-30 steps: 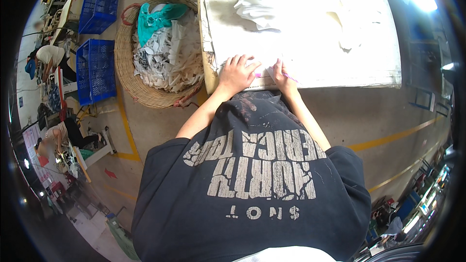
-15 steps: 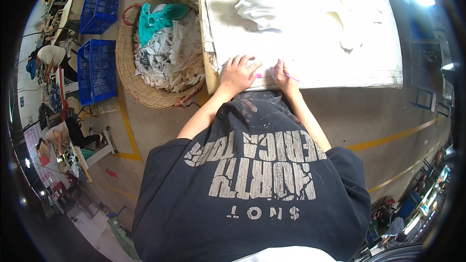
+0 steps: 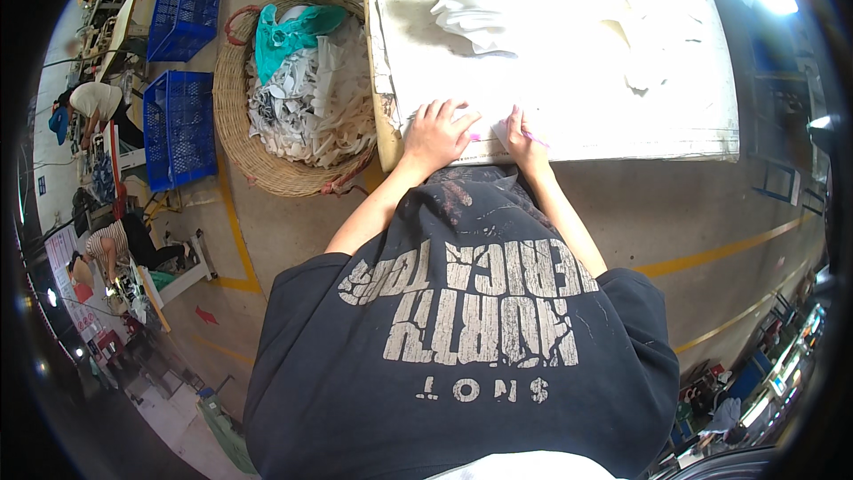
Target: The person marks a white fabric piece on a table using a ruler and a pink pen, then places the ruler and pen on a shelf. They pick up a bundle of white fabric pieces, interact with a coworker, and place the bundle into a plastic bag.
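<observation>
My left hand (image 3: 434,135) lies on the white tabletop near its front edge, fingers spread and pressing down on something pale that blends into the glare. Beside its thumb is a small pink patch (image 3: 474,137), too small to make out. Just to the right, my right hand (image 3: 527,144) is closed around a thin purple pen (image 3: 535,139), whose shaft sticks out at the right of the fingers. What the pen's tip touches is hidden by the hand and washed out by the light.
Ruffled white fabric pieces (image 3: 471,13) lie in a row farther back on the table (image 3: 569,80); more pale pieces (image 3: 641,58) lie at the right. A wicker basket (image 3: 233,138) of scraps with a teal bag stands left, beside blue crates (image 3: 178,129). Two people work at far left.
My right hand and the pen have shifted very slightly. My left hand stays in place.
</observation>
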### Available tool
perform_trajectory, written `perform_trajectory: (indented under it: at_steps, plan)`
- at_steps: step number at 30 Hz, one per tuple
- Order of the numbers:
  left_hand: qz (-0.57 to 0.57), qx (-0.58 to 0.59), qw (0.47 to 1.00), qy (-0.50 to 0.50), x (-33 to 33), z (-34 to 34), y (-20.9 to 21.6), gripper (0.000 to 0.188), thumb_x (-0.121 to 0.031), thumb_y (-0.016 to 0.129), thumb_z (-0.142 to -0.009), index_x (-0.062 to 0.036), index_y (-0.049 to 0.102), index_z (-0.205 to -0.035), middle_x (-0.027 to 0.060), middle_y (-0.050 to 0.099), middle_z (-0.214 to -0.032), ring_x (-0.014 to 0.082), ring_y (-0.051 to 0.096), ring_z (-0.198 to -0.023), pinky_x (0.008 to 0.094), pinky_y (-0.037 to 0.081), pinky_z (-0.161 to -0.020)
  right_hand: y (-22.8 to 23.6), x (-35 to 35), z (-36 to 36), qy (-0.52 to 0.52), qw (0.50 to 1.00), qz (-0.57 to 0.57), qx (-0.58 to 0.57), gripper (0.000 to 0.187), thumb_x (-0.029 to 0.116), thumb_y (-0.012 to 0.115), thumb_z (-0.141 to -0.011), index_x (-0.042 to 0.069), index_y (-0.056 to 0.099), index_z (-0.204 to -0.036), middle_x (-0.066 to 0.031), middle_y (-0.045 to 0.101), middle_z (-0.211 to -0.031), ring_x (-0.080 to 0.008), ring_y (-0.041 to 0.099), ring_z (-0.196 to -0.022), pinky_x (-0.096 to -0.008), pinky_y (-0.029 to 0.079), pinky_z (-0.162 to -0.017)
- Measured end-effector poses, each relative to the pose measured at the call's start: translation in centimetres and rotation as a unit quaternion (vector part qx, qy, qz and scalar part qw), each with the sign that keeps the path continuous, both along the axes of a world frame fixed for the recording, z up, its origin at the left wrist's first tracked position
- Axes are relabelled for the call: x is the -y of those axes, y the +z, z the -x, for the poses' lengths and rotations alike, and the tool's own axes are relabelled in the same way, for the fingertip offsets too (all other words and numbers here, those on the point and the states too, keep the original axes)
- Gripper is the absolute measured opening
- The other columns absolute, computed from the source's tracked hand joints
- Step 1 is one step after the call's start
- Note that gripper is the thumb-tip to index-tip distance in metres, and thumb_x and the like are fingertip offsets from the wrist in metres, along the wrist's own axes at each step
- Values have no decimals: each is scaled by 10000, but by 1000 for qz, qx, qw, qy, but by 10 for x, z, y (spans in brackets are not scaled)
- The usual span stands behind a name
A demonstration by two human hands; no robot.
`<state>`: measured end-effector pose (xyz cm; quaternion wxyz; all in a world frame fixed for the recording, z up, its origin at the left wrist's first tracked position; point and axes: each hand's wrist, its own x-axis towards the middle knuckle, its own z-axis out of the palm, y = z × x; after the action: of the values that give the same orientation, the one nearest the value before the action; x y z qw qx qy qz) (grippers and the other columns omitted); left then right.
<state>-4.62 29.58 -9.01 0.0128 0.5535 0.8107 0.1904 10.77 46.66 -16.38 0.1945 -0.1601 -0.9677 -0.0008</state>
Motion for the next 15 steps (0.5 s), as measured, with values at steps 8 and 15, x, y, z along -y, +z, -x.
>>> perform_trajectory:
  at_steps: [8, 15]
  plan:
    - [-5, -15, 1000, -7, 1, 1, -3, 392, -291, 687, -875, -288, 712, -1266, 10, 633, -1236, 233, 572, -1131, 404, 468, -972, 11, 4, 7, -54, 980, 184, -57, 236, 201, 610, -1034, 9, 710, -1127, -107, 744, -848, -259, 734, -708, -349, 573, -601]
    - [-5, -10, 1000, -6, 0, 1, -2, 395, -280, 691, -867, -285, 715, -1261, 8, 632, -1235, 231, 574, -1133, 404, 468, -971, 22, 6, 12, -109, 926, 348, -96, 252, 219, 559, -1070, 34, 726, -1038, -143, 733, -769, -307, 732, -667, -389, 566, -586]
